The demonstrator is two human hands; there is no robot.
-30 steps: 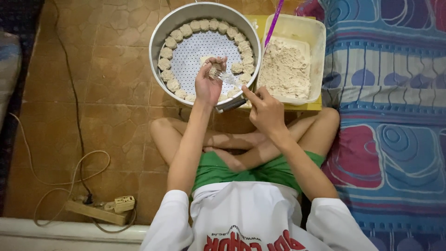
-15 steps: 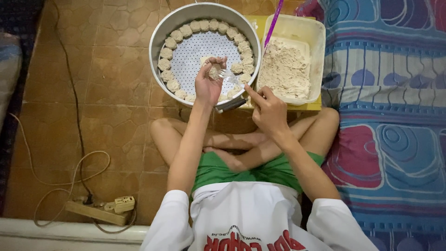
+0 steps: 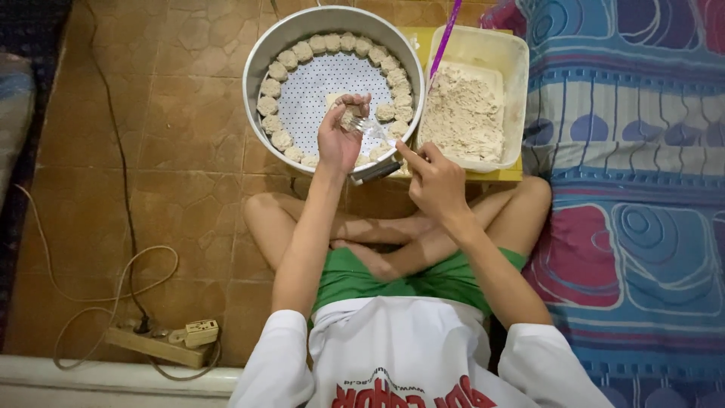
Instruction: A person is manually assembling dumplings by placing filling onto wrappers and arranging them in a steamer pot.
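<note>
My left hand (image 3: 338, 140) is raised over the round metal pan (image 3: 255, 69) and holds a small dumpling (image 3: 350, 116) in its curled fingers. In my right hand (image 3: 434, 180), just to the right, is a metal fork (image 3: 375, 128) whose tines touch the dumpling. Several shaped dumplings (image 3: 279, 69) line the inner wall of the pan on a white perforated tray (image 3: 317, 91). Right of the pan stands a clear plastic tub (image 3: 515, 64) of pale minced filling (image 3: 464, 113).
A purple stick (image 3: 445, 34) leans in the tub, which rests on a yellow board (image 3: 498, 175). I sit cross-legged on brown floor tiles (image 3: 174, 151). A patterned blanket (image 3: 642, 196) lies at the right. A power strip (image 3: 162, 344) with cords lies lower left.
Both hands stay nearly in place. The fork in my right hand has shifted slightly against the dumpling in my left hand.
</note>
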